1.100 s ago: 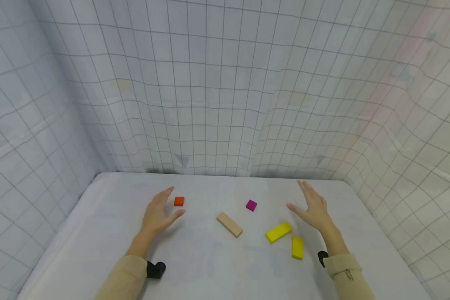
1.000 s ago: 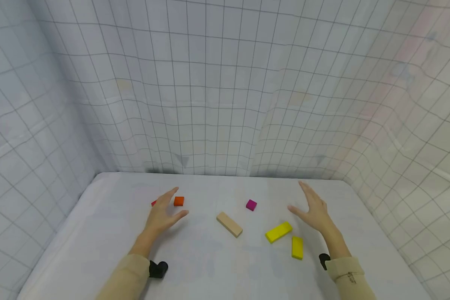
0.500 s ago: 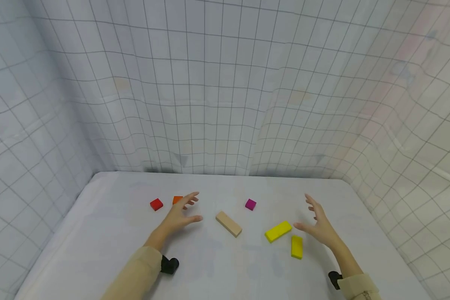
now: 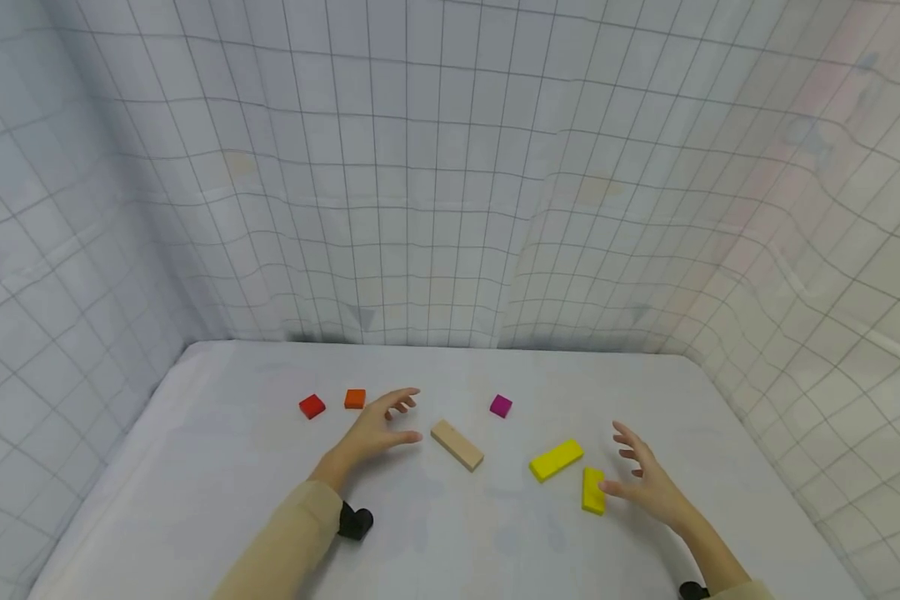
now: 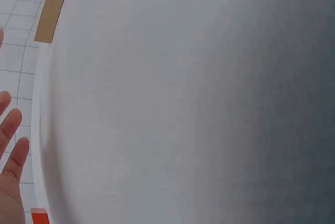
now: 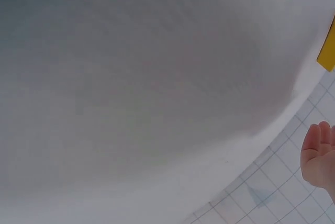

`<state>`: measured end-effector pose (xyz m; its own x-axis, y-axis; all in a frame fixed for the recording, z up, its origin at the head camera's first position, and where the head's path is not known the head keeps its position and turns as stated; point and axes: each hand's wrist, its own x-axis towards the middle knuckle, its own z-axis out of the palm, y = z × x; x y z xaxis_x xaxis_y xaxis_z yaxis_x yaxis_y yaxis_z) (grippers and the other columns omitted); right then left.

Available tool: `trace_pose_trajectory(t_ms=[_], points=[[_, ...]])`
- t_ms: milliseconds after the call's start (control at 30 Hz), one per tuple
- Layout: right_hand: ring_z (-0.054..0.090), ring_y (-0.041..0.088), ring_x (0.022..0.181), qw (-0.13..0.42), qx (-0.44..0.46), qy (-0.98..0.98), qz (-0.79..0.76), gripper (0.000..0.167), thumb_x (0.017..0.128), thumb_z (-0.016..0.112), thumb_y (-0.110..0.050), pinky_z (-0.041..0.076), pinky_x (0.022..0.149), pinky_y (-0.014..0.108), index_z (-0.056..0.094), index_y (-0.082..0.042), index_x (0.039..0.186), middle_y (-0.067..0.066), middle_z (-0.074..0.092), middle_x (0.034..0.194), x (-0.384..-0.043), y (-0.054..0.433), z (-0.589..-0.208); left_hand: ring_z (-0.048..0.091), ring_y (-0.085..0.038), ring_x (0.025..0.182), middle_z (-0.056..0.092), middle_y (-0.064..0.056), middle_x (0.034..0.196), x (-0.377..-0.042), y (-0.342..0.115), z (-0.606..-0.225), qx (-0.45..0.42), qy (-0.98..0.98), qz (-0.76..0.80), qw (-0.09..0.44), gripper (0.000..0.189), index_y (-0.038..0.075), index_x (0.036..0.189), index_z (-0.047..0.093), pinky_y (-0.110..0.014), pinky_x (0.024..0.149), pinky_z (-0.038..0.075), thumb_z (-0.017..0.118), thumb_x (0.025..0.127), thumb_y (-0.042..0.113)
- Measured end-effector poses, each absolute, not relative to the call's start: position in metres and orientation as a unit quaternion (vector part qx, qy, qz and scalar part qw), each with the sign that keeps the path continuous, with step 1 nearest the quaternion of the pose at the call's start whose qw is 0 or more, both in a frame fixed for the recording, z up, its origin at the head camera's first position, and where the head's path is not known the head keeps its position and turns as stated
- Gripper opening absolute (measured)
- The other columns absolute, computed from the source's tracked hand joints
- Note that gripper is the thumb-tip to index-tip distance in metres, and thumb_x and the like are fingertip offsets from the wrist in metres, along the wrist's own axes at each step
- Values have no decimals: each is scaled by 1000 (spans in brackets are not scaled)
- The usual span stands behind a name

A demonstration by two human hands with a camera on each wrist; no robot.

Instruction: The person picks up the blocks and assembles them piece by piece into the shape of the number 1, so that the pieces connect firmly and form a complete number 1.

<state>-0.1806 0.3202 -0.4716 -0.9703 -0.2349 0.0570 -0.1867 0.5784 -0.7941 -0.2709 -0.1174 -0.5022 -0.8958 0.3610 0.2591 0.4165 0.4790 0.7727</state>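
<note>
In the head view my left hand (image 4: 375, 429) hovers over the table with thumb and fingers spread apart. It holds nothing, and a plain wooden block (image 4: 457, 445) lies just to its right. Behind it sits a small orange block (image 4: 355, 399), with a red block (image 4: 312, 407) farther left. My right hand (image 4: 652, 487) is also empty, its fingers loosely bent. Its thumb tip overlaps the shorter yellow block (image 4: 592, 492) in this view. A longer yellow block (image 4: 557, 460) lies slantwise a little farther left. Only fingers of each hand show in the wrist views.
A small magenta block (image 4: 501, 406) lies toward the back of the white-covered table (image 4: 450, 542). White grid-patterned curtains (image 4: 450, 208) hang behind the table and along both sides.
My left hand has moved right, from beside the orange block toward the wooden block, uncovering the red block. My right hand has drawn back toward me, its thumb now at the shorter yellow block.
</note>
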Motion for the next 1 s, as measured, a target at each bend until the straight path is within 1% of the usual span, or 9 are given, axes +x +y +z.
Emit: trace_pose_trajectory(t_ms=[267,433,700,867,1000], points=[[33,40,118,55,-94,893,-436,86,77,73,-20,34,87,53,20,-10,143,25,30,135,-174,317,-473,53,-25,97,58,-10,106,-272,-110,-500,-247,-852,-462,23,67,7,129,49,-41,83,42,79,70,18],[34,38,117,69,-75,895,-434,86,75,74,-21,34,87,50,22,-11,142,24,31,134,-173,316,-477,52,-23,96,59,-9,105,-275,-107,-504,-257,-848,-463,16,66,9,127,50,-39,83,42,80,69,19],[40,34,110,97,-40,902,-419,87,71,78,-25,38,86,42,27,-10,140,21,34,127,-174,319,-485,52,-20,90,59,-8,102,-280,-102,-512,-295,-842,-451,25,66,7,126,51,-34,80,43,80,69,24],[40,30,107,112,-19,903,-414,87,68,79,-29,38,88,41,30,-11,138,18,35,124,-174,320,-489,51,-21,91,58,-8,102,-280,-97,-509,-297,-841,-451,6,65,6,126,51,-35,82,42,79,70,22],[39,28,106,115,-16,899,-422,84,69,79,-27,37,87,39,32,-10,137,17,35,124,-172,321,-490,50,-21,92,57,-6,102,-280,-93,-506,-283,-851,-442,-9,65,7,126,51,-36,82,41,79,70,23]])
